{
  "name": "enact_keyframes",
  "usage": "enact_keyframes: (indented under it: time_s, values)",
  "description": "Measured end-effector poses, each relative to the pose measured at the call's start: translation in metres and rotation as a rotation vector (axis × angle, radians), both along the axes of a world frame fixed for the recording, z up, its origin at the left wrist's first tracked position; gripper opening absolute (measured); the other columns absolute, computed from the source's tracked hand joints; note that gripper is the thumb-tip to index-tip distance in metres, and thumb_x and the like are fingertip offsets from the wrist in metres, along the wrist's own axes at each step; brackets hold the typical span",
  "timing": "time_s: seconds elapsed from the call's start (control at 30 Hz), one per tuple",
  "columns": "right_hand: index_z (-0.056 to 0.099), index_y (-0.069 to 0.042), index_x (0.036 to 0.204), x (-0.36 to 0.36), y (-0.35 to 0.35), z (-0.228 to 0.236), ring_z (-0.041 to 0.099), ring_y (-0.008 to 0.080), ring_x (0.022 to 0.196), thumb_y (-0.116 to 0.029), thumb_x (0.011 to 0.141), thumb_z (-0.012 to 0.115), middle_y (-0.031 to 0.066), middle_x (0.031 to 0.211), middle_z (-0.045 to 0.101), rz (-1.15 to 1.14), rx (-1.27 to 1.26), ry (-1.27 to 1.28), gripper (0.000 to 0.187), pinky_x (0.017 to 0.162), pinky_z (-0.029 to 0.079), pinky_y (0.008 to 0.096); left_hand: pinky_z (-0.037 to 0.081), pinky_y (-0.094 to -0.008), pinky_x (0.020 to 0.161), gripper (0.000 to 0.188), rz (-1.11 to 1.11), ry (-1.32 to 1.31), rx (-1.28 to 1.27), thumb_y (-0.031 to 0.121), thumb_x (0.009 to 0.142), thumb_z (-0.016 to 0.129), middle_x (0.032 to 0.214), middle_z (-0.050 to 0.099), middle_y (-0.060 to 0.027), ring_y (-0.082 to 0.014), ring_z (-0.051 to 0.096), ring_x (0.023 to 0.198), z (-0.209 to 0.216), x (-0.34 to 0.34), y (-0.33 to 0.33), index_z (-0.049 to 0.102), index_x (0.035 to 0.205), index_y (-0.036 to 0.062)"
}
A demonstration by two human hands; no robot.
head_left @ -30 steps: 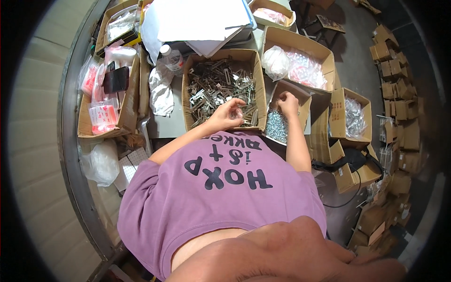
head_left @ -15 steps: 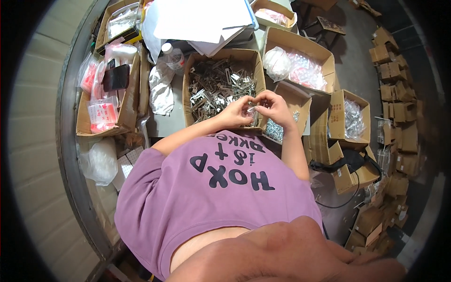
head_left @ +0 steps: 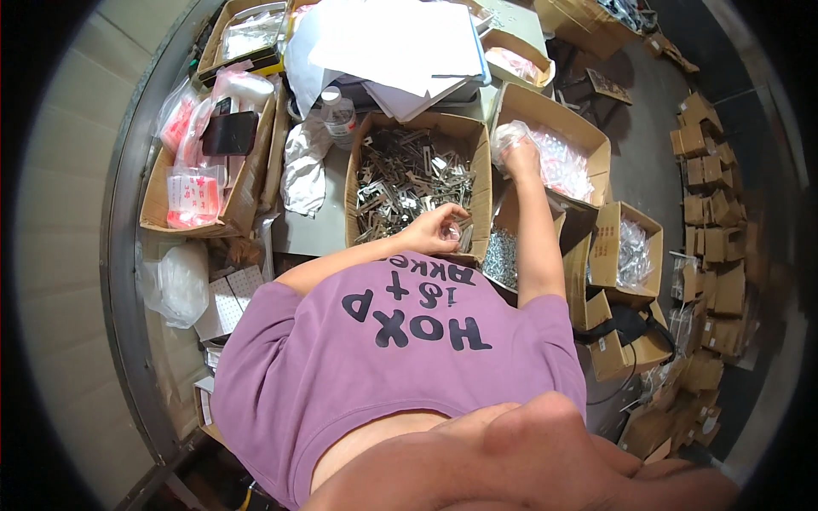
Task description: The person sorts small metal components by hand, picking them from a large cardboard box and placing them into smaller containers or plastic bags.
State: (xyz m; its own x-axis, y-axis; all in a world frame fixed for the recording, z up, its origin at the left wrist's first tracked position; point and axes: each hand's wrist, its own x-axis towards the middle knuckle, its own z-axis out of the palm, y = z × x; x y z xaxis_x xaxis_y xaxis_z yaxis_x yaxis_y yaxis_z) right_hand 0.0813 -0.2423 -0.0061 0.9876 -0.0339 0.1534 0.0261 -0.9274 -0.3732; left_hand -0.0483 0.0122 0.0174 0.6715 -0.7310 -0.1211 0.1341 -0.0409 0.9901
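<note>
My left hand (head_left: 439, 230) is at the near right corner of a cardboard box (head_left: 353, 204) full of loose flat metal clips (head_left: 405, 175). Its fingers curl round a small clear plastic bag (head_left: 463, 233); what the bag contains is too small to make out. Farther right, my right hand (head_left: 520, 157) reaches into another cardboard box (head_left: 545, 104) of clear plastic bags (head_left: 562, 163). There its bent fingers close on a whitish clear plastic bundle (head_left: 509, 134), and the fingertips are partly hidden in it.
Small screws (head_left: 500, 255) fill a box under my right forearm. A bottle (head_left: 338, 115), a white cloth (head_left: 304, 166) and papers (head_left: 400, 38) lie beyond. On the left, a phone (head_left: 228, 134) rests on a box of bags. Cartons (head_left: 711, 204) are stacked far right.
My hands were together over the near right corner of the clip box. The right one has moved away to the bag bundle; the left stays there with the small bag. The view has shifted slightly.
</note>
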Motion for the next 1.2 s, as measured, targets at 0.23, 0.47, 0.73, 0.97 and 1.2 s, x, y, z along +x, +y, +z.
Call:
enact_keyframes:
  time_s: [0.23, 0.47, 0.73, 0.97, 1.2]
  values:
    - [0.065, 0.001, 0.093, -0.027, 0.002, 0.041, 0.064, 0.0234, 0.065, -0.012, 0.078, 0.063, 0.0152, 0.075, 0.066, -0.151, 0.247, -0.050, 0.020, 0.062, 0.050, 0.0333, 0.042, -0.0206, 0.064, 0.052, 0.080, -0.021, -0.085, 0.005, 0.071, 0.066, 0.078, 0.052, 0.0003, -0.0054, 0.048, 0.070, -0.011, 0.005, -0.002, 0.044, 0.118, 0.0027]
    - [0.063, 0.003, 0.097, -0.060, 0.004, 0.059, 0.061, 0.0102, 0.062, -0.004, 0.084, 0.059, 0.0075, 0.078, 0.065, -0.260, 0.917, -0.077, 0.016, 0.055, 0.049, 0.0214, 0.042, -0.0212, 0.068, 0.053, 0.044, -0.033, -0.015, 0.003, 0.071, 0.066, 0.081, 0.049, 0.0006, -0.0057, 0.047, 0.074, 0.002, 0.010, -0.008, 0.043, 0.118, 0.0019]
    - [0.063, 0.000, 0.096, -0.144, 0.076, 0.108, 0.058, 0.0094, 0.068, -0.004, 0.079, 0.065, 0.0049, 0.083, 0.064, 0.179, 1.180, 0.352, 0.017, 0.061, 0.047, 0.0223, 0.043, -0.0223, 0.067, 0.056, 0.095, 0.035, -0.172, 0.004, 0.070, 0.068, 0.084, 0.051, -0.0010, -0.0068, 0.048, 0.075, 0.013, 0.012, -0.011, 0.042, 0.119, 0.0043]
    - [0.065, -0.008, 0.082, -0.164, 0.075, 0.117, 0.040, 0.0319, 0.113, -0.006, 0.069, 0.070, 0.0113, 0.114, 0.047, 0.445, 0.418, 0.186, 0.014, 0.094, 0.037, 0.0398, 0.045, -0.0249, 0.075, 0.057, -0.046, 0.108, -0.189, 0.002, 0.073, 0.063, 0.094, 0.055, -0.0045, -0.0096, 0.053, 0.086, 0.027, 0.012, -0.001, 0.039, 0.124, 0.0031]
    - [0.061, 0.000, 0.079, -0.166, 0.072, 0.111, 0.058, 0.0298, 0.090, -0.008, 0.073, 0.067, 0.0137, 0.094, 0.062, 0.287, 0.585, 0.032, 0.011, 0.083, 0.045, 0.0374, 0.049, -0.0281, 0.078, 0.022, 0.159, -0.182, -0.078, 0.010, 0.084, 0.061, 0.091, 0.065, -0.0104, -0.0139, 0.062, 0.087, 0.033, 0.012, 0.005, 0.057, 0.101, -0.0031]
